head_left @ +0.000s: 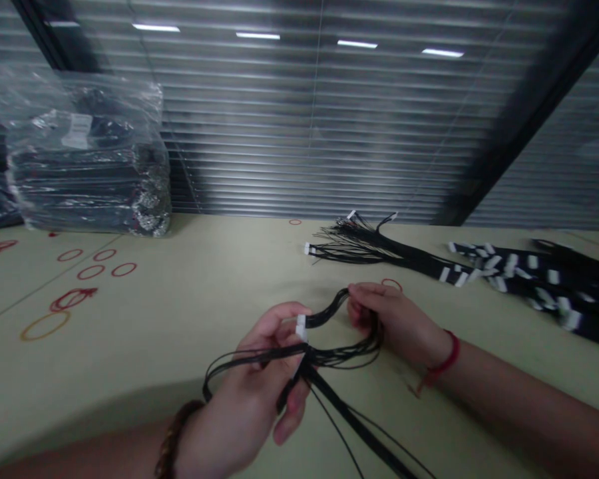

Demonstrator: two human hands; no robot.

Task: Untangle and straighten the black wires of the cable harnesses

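Observation:
A black wire harness point(347, 356) is held above the table between both hands. My left hand point(252, 399) is closed around its gathered wires. White connectors point(301, 326) of the harness stick up by the fingers of that hand. One loop of wire hangs over the back of it, and more strands run down out of view at the bottom. My right hand point(379, 309) pinches the looped wires a little to the right of the connectors. Its palm side is mostly hidden.
Loose black harnesses point(404, 256) with white connectors lie at the back right, beside a larger bundled pile point(539, 279). A clear plastic bag point(87, 166) of dark packed goods stands at the back left. Red rubber bands point(90, 271) lie scattered on the pale table point(174, 299). Window blinds point(304, 120) rise behind.

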